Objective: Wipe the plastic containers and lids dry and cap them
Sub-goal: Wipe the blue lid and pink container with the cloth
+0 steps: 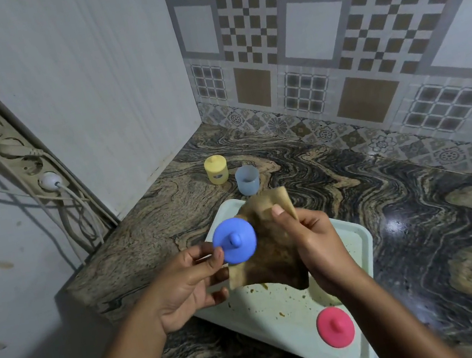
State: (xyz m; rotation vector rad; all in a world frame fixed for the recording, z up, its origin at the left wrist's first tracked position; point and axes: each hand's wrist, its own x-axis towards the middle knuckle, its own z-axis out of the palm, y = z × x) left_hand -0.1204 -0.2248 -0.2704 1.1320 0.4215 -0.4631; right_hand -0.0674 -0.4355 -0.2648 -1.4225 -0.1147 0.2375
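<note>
Left hand (183, 284) pinches blue lid (235, 243) — right hand (318, 246) grips stained cloth (273, 260) (hiding tray (281, 305) middle).

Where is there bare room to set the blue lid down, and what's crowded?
Bare counter: right of the tray up to the tiled wall, and the strip left of it. Crowded: behind the tray, yellow container and blue container; above it, left hand, right hand and cloth.

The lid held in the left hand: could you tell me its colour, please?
Blue. The lid, pinched by the left hand, shows best in the head view.
</note>
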